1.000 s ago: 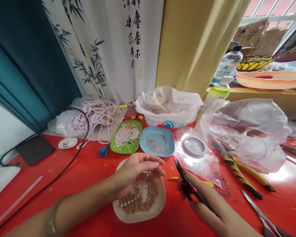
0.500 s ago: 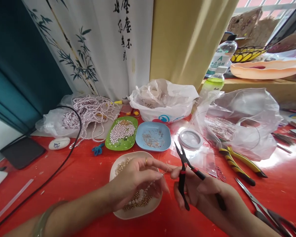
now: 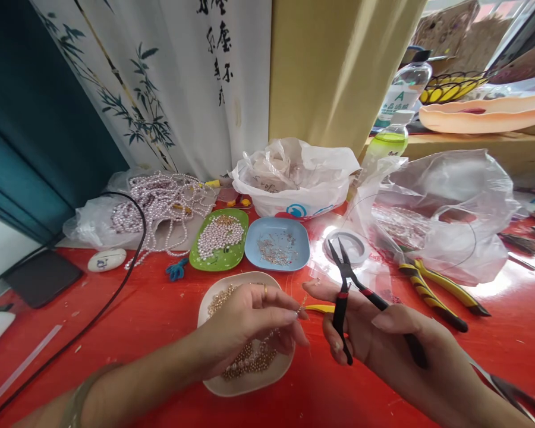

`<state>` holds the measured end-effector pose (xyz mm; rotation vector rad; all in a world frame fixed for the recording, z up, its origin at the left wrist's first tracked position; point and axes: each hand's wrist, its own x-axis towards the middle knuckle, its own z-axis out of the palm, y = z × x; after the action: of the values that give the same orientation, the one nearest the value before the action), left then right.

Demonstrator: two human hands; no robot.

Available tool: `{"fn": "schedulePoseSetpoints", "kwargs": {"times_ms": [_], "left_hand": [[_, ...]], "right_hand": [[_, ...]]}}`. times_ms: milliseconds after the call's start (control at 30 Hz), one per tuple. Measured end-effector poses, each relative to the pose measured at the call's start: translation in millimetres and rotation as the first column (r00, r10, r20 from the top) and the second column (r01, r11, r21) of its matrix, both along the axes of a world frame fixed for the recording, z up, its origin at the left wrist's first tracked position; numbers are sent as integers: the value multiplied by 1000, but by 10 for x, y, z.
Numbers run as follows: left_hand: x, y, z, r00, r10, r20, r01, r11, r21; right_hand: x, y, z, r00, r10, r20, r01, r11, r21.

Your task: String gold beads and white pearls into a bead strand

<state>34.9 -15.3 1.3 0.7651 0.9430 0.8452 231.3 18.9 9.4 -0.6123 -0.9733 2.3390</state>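
My left hand (image 3: pixel 263 315) is over a cream plate (image 3: pixel 225 389), its thumb and index fingertip pinched on a thin fine chain (image 3: pixel 301 305). The chain seems to run toward my right index fingertip; its details are too small to make out. My right hand (image 3: pixel 396 336), palm up, holds black-handled needle-nose pliers (image 3: pixel 345 270), jaws pointing away from me and parted. Gold beads (image 3: pixel 258 361) and some clear ones lie in the cream plate, partly hidden by my left hand. Beyond it are a green dish (image 3: pixel 238 261) of pale pearl beads and a blue dish (image 3: pixel 252 261) of tiny metal pieces.
Yellow-and-black pliers (image 3: pixel 432 297) and scissors (image 3: pixel 512 395) lie at right, the scissors partly behind my forearm. A white spool (image 3: pixel 361 246), plastic bags (image 3: pixel 463 220), pearl strands (image 3: pixel 156 202) and a white bag-lined container (image 3: pixel 294 196) stand behind. A black cable (image 3: pixel 129 285) crosses the left side.
My right hand with the pliers has moved right and slightly apart from my left hand, showing the chain and a yellow object between them. My left hand stays nearly still.
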Motion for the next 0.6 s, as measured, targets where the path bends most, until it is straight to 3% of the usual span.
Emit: {"fn": "schedulePoseSetpoints", "kwargs": {"times_ms": [167, 233, 300, 367, 433, 500, 600], "left_hand": [[15, 6, 3, 1000, -15, -2, 15, 1000, 9], [19, 5, -3, 1000, -1, 12, 1, 1000, 10], [18, 8, -14, 999, 31, 35, -31, 999, 15], [13, 16, -22, 996, 69, 58, -71, 997, 26], [10, 25, -23, 993, 98, 71, -100, 994, 35], [10, 32, -20, 989, 124, 78, -127, 991, 42], [13, 34, -17, 981, 171, 90, -175, 984, 39]], "right_hand": [[2, 37, -4, 996, -18, 93, 15, 1000, 23], [-3, 40, -5, 974, -58, 220, 41, 996, 78], [-4, 25, -11, 903, -153, 402, 79, 978, 195], [1, -12, -19, 788, -300, 537, 110, 928, 356], [9, -62, -25, 699, -430, 571, 100, 850, 518], [15, -115, -25, 671, -496, 551, 40, 766, 642], [10, -174, -28, 707, -488, 512, -90, 656, 750]]}}
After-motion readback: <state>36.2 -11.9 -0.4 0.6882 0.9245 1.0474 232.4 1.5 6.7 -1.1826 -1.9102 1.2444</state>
